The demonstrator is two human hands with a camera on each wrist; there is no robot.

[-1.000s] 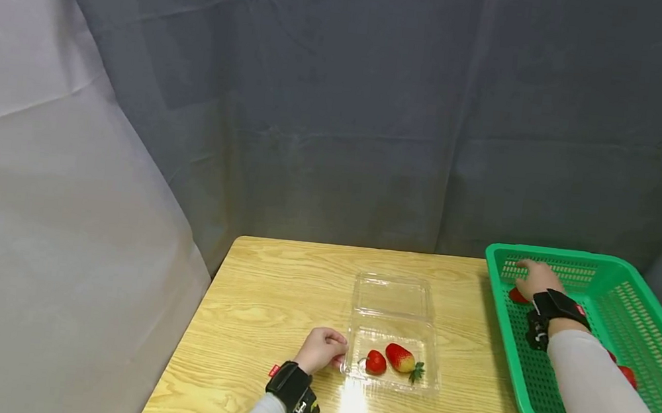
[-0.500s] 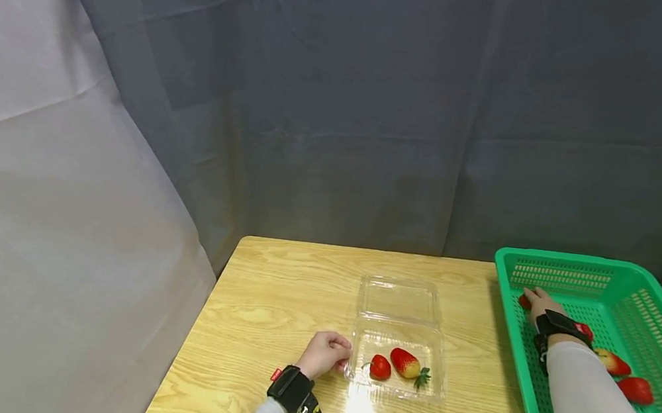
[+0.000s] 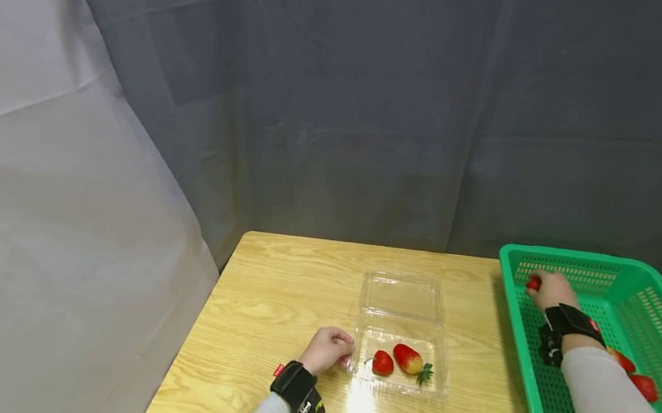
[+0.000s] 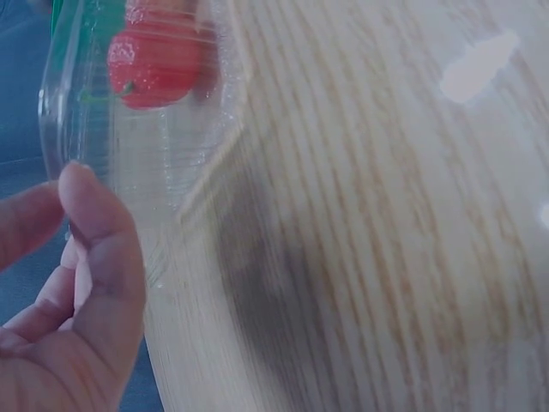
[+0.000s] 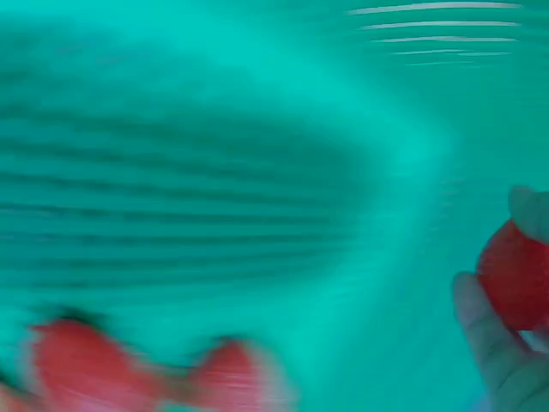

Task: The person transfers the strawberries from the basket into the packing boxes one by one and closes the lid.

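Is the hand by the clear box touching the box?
Touching. The left wrist view shows the left hand with its thumb against the edge of the clear box; the head view agrees.

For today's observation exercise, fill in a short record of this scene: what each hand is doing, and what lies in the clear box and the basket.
left hand: holds the edge of the clear box
right hand: pinches a strawberry above the green basket
clear box: lid open, two strawberries inside
green basket: two more strawberries near the right sleeve
surface: wooden table
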